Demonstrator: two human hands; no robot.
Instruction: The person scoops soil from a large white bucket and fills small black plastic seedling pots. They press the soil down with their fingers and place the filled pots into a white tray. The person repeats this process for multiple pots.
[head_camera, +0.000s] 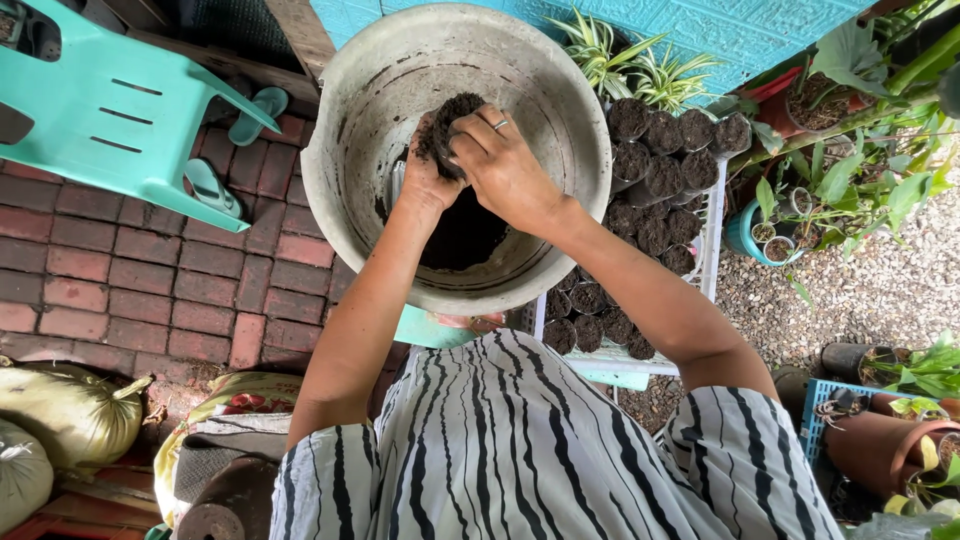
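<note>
light: soft, even daylight, bright | shadows: faint, darkest inside the grey basin (560, 120) above the soil | glare: none | focus: sharp centre, no motion blur | edges: wide-angle bending at the teal chair (110, 110) and potted plants (860, 170)

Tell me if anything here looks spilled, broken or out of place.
Nothing stands out. Both hands, left hand and right hand, hold a small soil-filled bag over the large grey basin, whose inside is stained and worn. The filled bags in the white crate stand upright in rows.
</note>
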